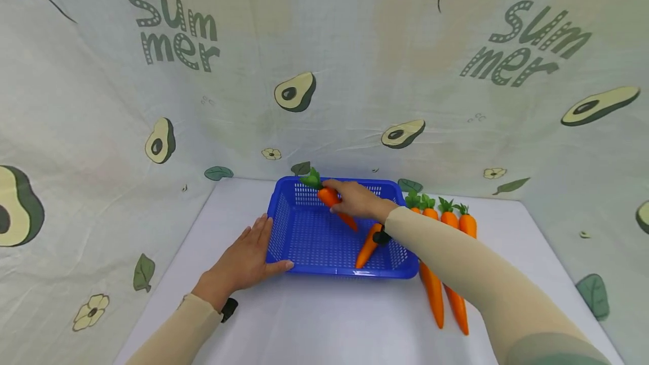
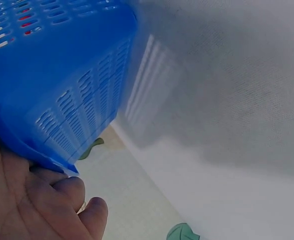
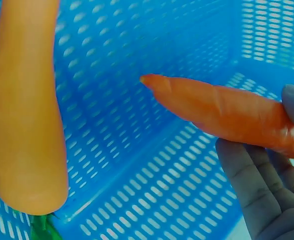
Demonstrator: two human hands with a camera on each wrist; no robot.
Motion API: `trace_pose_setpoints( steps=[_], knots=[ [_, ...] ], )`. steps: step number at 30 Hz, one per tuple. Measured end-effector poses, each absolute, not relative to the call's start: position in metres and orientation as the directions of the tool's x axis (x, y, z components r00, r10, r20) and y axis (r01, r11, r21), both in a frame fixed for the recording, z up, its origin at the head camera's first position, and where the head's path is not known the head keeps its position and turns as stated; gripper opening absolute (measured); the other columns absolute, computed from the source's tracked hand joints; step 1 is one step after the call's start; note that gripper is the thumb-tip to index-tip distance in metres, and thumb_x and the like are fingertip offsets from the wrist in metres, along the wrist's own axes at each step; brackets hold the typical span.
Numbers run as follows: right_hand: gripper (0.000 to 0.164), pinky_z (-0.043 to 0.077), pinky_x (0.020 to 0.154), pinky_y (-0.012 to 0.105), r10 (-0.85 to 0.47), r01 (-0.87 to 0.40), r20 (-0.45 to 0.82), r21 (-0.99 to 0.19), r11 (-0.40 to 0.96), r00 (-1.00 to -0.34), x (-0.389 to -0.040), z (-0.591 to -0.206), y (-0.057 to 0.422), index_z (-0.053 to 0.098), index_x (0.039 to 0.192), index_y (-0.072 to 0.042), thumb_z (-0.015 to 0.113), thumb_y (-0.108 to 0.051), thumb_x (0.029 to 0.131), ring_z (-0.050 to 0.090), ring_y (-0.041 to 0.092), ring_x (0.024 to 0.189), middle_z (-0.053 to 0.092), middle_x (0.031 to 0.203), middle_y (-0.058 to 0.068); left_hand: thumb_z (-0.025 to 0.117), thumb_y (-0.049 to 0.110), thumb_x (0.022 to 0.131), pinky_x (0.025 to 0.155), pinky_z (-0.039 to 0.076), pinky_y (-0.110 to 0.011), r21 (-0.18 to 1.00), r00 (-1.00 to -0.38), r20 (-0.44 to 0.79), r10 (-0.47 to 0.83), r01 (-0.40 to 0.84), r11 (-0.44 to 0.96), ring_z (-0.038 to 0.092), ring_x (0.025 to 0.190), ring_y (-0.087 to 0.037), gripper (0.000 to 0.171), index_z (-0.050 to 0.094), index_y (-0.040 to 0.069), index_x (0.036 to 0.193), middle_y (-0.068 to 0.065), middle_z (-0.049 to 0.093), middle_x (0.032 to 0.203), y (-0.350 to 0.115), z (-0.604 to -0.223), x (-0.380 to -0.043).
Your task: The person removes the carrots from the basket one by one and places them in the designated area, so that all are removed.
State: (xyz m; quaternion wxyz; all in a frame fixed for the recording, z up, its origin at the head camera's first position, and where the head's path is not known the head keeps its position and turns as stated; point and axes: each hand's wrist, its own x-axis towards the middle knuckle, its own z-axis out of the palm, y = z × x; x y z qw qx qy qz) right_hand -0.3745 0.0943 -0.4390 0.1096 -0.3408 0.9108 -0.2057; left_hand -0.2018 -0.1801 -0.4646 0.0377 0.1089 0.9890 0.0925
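Over the far left part of a blue plastic basket (image 1: pixel 324 270), my right hand (image 1: pixel 359 201) grips a carrot (image 1: pixel 329 198) with a green leafy top. Its thumb and fingers pinch the carrot's thick part, and the tip (image 3: pixel 154 82) points down into the basket. A second carrot (image 1: pixel 366 251) lies in the basket at the right, its upper end hidden behind my right wrist. At the basket's left side, my left hand (image 1: pixel 242 261) rests against the rim with fingers extended. Its thumb lies along the front rim.
Several more carrots (image 1: pixel 432 294) with leafy tops lie side by side on the white table (image 1: pixel 314 320), right of the basket. My right forearm covers part of them. A patterned cloth (image 1: pixel 345 61) hangs behind and around the table.
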Motion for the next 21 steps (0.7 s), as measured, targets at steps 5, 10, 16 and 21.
trace_pose_setpoints(
  steps=[5, 10, 16, 21],
  knots=[
    [0.073, 0.056, 0.087, 0.038, -0.595, -0.500, -0.033, -0.506, 0.703, -0.803, -0.364, -0.425, 0.104, 0.036, 0.149, -0.024, 0.074, -0.032, 0.088, 0.064, 0.021, 0.104, 0.062, 0.129, 0.007, 0.038, 0.090, 0.075, 0.121, 0.020, -0.052, 0.201, -0.974, -0.052, 0.219, 0.204, 0.958, 0.019, 0.150, -0.035, 0.123, 0.011, 0.001, 0.156, -0.018, 0.011, 0.164, -0.180, -0.464, -0.202],
    [0.073, 0.058, 0.083, 0.037, -0.532, -0.449, 0.009, -0.549, 0.705, -0.847, -0.354, -0.413, 0.120, 0.037, 0.149, -0.021, 0.074, -0.031, 0.087, 0.067, 0.024, 0.100, 0.062, 0.130, 0.012, 0.036, 0.092, 0.074, 0.121, 0.020, -0.052, 0.206, -0.976, -0.050, 0.213, 0.199, 0.958, 0.017, 0.150, -0.035, 0.125, 0.009, 0.001, 0.156, -0.018, 0.010, 0.164, -0.178, -0.466, -0.202],
    [0.072, 0.059, 0.067, 0.031, -0.469, -0.389, 0.027, -0.602, 0.697, -0.883, -0.345, -0.402, 0.144, 0.037, 0.148, -0.021, 0.074, -0.030, 0.087, 0.069, 0.023, 0.089, 0.061, 0.131, 0.015, 0.035, 0.092, 0.074, 0.121, 0.020, -0.053, 0.209, -0.976, -0.039, 0.215, 0.203, 0.957, 0.018, 0.150, -0.036, 0.126, 0.010, 0.001, 0.156, -0.019, 0.011, 0.163, -0.177, -0.468, -0.202],
    [0.073, 0.059, 0.065, 0.030, -0.424, -0.368, 0.060, -0.612, 0.700, -0.904, -0.339, -0.392, 0.167, 0.038, 0.147, -0.021, 0.075, -0.031, 0.086, 0.069, 0.023, 0.086, 0.063, 0.127, 0.016, 0.036, 0.091, 0.074, 0.121, 0.019, -0.053, 0.217, -0.974, -0.027, 0.225, 0.214, 0.953, 0.018, 0.150, -0.037, 0.125, 0.011, -0.001, 0.155, -0.020, 0.011, 0.163, -0.177, -0.467, -0.200]
  ],
)
